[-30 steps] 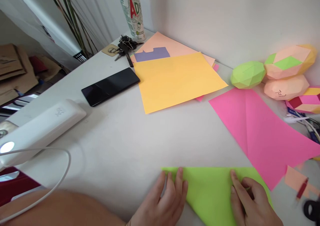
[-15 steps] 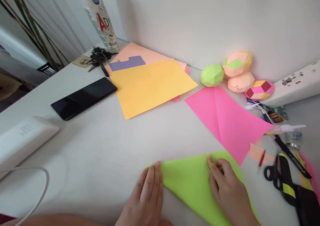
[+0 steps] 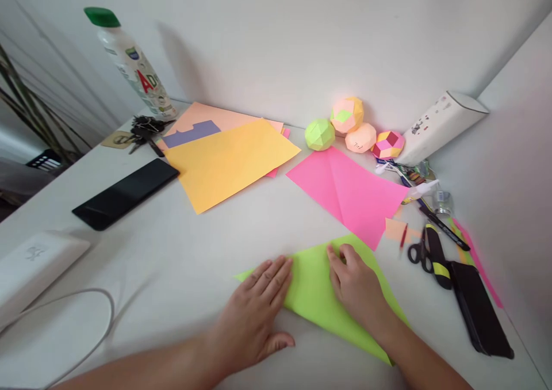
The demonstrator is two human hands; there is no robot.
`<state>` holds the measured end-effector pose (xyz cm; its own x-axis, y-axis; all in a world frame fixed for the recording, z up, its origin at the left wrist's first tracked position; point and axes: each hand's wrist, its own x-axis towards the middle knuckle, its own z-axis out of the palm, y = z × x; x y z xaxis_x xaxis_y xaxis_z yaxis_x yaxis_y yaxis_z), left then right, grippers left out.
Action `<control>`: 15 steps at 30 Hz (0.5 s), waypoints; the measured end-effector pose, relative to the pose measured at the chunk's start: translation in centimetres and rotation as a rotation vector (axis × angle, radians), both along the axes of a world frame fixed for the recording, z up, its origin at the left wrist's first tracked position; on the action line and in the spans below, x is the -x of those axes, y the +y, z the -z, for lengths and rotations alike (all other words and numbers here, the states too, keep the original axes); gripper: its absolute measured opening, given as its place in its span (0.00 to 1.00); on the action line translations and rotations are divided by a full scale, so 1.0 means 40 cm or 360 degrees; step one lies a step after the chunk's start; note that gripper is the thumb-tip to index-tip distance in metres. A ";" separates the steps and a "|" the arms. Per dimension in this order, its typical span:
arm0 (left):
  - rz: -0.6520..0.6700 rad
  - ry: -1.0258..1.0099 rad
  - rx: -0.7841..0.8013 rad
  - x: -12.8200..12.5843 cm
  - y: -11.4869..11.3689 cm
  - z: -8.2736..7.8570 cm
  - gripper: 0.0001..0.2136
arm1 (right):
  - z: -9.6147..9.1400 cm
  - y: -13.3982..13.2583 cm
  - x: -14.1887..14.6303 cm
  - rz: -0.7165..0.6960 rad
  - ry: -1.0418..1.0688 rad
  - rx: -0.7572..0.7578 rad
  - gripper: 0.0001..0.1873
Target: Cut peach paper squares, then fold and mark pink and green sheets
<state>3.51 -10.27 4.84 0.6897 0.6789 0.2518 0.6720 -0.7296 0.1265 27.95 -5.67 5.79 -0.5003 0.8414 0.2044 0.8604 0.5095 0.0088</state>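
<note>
A light green sheet of paper (image 3: 314,289), folded over into a pointed shape, lies on the white table in front of me. My left hand (image 3: 259,304) rests flat across its left part, fingers stretched out and thumb apart. The sheet's left tip pokes out beyond those fingers. On the upper right part of the sheet, my right hand (image 3: 356,280) presses down with bent fingers, its index fingertip near the top edge. The right palm and forearm hide some of the paper.
Behind lies a creased pink sheet (image 3: 349,191), with a yellow sheet (image 3: 230,163) on other papers. Faceted paper balls (image 3: 319,134) stand by the wall. Scissors (image 3: 420,255) and a black case (image 3: 480,309) are right; a phone (image 3: 125,194), white box (image 3: 38,269) and bottle (image 3: 138,71) are left.
My left hand has slid up and right onto the green paper, its fingers now more slanted and thumb showing. My right hand keeps its place on the sheet. The camera view has shifted.
</note>
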 end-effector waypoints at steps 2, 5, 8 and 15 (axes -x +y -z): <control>0.0166 -0.0059 0.0065 -0.009 0.026 -0.006 0.40 | 0.002 -0.001 0.001 0.0018 0.0007 0.0024 0.18; 0.0184 -0.0152 0.0171 -0.036 0.064 -0.011 0.26 | 0.003 -0.002 0.002 0.0036 -0.0001 0.0024 0.18; 0.0180 -0.0275 0.0186 -0.066 0.108 -0.004 0.13 | 0.002 -0.003 0.002 0.0032 -0.0028 0.0000 0.18; 0.0293 -0.0421 0.0296 -0.076 0.157 0.016 0.12 | 0.003 -0.006 -0.002 0.0031 -0.0020 0.0037 0.18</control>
<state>6.57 -3.97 4.20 0.7322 0.6005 0.3214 0.4581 -0.7834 0.4200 28.03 -5.93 5.67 -0.4861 0.8555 0.1784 0.8701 0.4927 0.0079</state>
